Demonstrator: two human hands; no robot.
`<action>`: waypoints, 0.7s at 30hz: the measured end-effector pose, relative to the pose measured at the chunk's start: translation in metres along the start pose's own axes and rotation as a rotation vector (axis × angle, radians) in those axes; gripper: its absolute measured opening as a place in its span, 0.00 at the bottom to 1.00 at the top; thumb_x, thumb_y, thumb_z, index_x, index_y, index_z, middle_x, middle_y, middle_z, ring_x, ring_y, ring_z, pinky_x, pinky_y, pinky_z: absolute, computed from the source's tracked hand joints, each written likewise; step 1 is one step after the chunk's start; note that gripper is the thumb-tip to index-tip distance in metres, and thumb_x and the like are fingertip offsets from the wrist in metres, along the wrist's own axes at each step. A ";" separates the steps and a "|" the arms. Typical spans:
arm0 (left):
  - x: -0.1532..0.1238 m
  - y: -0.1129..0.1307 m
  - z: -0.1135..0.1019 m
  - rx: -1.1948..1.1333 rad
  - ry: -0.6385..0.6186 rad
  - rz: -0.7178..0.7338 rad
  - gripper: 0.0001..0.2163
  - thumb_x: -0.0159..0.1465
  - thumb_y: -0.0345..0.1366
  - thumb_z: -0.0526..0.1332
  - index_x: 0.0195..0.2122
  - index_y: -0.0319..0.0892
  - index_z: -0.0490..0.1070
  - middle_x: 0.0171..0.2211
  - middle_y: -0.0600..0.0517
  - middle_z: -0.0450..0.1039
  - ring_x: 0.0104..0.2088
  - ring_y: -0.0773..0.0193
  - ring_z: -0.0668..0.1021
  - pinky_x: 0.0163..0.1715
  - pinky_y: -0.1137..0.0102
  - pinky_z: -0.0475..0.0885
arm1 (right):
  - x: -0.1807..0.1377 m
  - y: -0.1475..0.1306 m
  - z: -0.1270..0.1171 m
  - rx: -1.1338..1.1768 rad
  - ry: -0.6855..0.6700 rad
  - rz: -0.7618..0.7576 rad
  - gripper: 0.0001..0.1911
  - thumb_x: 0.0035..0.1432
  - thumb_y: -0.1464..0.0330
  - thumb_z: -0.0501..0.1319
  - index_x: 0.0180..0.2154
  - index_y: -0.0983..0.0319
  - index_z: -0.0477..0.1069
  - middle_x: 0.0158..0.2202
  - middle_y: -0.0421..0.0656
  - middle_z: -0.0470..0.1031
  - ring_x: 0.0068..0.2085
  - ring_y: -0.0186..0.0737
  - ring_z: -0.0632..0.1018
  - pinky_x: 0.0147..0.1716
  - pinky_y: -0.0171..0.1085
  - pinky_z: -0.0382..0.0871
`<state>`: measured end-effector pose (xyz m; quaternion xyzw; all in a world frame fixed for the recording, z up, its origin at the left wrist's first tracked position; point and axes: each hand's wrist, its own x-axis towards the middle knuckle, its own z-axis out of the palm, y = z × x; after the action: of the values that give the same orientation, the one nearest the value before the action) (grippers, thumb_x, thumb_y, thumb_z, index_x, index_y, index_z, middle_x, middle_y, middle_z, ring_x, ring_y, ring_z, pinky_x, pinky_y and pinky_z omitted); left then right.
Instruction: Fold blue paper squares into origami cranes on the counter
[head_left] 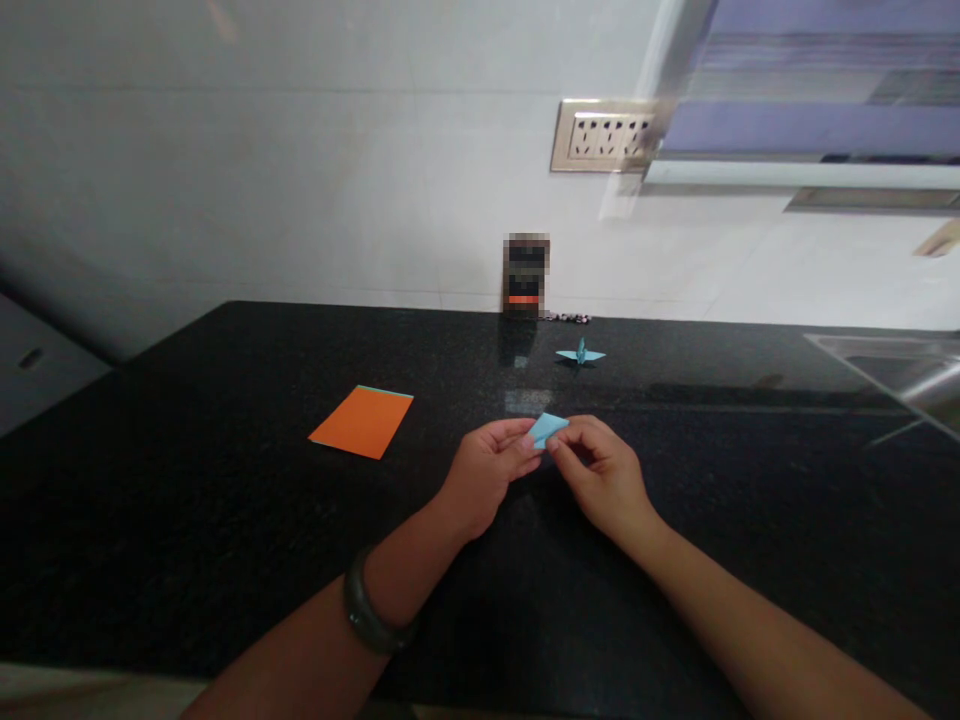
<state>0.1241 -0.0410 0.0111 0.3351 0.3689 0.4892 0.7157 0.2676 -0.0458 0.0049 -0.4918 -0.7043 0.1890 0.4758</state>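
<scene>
A small folded piece of light blue paper [549, 427] is held between both hands above the black counter. My left hand [491, 470] pinches its left side, thumb on the face toward me. On the right edge, my right hand [604, 470] grips it between thumb and index finger. Parts of the paper are hidden behind the fingers. Beyond the hands stands a blue folded paper crane [580, 353] with its wings spread. To the left lies a stack of square paper [362, 422], orange on top with a blue edge showing behind.
The black counter [187, 500] runs back to a white tiled wall [300, 180]. An upright blurred object [526, 275] leans there, a beaded strand [570, 318] beside it. A metal sink [900, 370] is at the right. Wall sockets [607, 136] are above.
</scene>
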 end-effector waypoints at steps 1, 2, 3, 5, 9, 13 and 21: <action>-0.001 0.000 0.001 0.042 0.016 0.013 0.11 0.50 0.30 0.65 0.36 0.38 0.73 0.34 0.49 0.76 0.34 0.67 0.76 0.37 0.71 0.69 | 0.000 -0.001 0.000 0.001 -0.001 0.001 0.05 0.53 0.71 0.57 0.26 0.61 0.69 0.29 0.42 0.69 0.32 0.36 0.71 0.33 0.36 0.66; -0.001 0.001 0.002 0.079 0.033 0.023 0.12 0.49 0.30 0.65 0.37 0.39 0.73 0.34 0.49 0.76 0.34 0.67 0.76 0.36 0.71 0.69 | 0.000 -0.002 0.000 0.003 -0.004 0.006 0.05 0.53 0.72 0.57 0.26 0.62 0.69 0.29 0.42 0.69 0.32 0.36 0.71 0.33 0.36 0.65; -0.002 0.001 0.002 0.107 0.049 0.030 0.13 0.49 0.29 0.65 0.37 0.39 0.73 0.34 0.49 0.77 0.34 0.66 0.76 0.35 0.71 0.70 | 0.001 -0.003 0.000 0.007 -0.008 0.010 0.05 0.53 0.71 0.58 0.25 0.62 0.69 0.29 0.42 0.69 0.31 0.36 0.71 0.33 0.36 0.65; -0.003 0.003 0.003 0.136 0.073 0.033 0.12 0.50 0.29 0.65 0.37 0.39 0.74 0.34 0.49 0.77 0.34 0.66 0.76 0.35 0.71 0.70 | 0.001 -0.004 0.000 0.016 -0.012 0.018 0.06 0.53 0.71 0.58 0.25 0.62 0.69 0.28 0.42 0.69 0.31 0.36 0.71 0.31 0.35 0.65; -0.003 0.005 0.004 0.163 0.097 0.024 0.11 0.52 0.27 0.62 0.37 0.38 0.74 0.34 0.48 0.77 0.34 0.67 0.77 0.33 0.73 0.71 | 0.000 -0.002 0.002 0.032 -0.019 0.061 0.05 0.52 0.69 0.59 0.25 0.62 0.68 0.27 0.41 0.68 0.29 0.35 0.70 0.28 0.34 0.65; -0.003 0.005 0.003 0.198 0.112 0.017 0.10 0.53 0.26 0.61 0.38 0.37 0.73 0.34 0.49 0.77 0.32 0.68 0.77 0.32 0.74 0.71 | -0.001 0.002 0.003 0.079 -0.017 0.158 0.05 0.50 0.67 0.61 0.28 0.61 0.66 0.26 0.39 0.66 0.28 0.34 0.69 0.27 0.34 0.65; -0.001 0.007 -0.008 0.556 0.007 0.097 0.13 0.55 0.26 0.58 0.42 0.36 0.69 0.34 0.47 0.76 0.31 0.67 0.77 0.29 0.73 0.71 | 0.004 0.008 -0.001 0.234 -0.226 0.319 0.10 0.47 0.64 0.62 0.33 0.62 0.67 0.25 0.39 0.68 0.25 0.33 0.68 0.24 0.33 0.62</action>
<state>0.1138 -0.0390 0.0130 0.5343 0.4749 0.4042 0.5706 0.2724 -0.0395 0.0016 -0.5141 -0.6399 0.3960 0.4116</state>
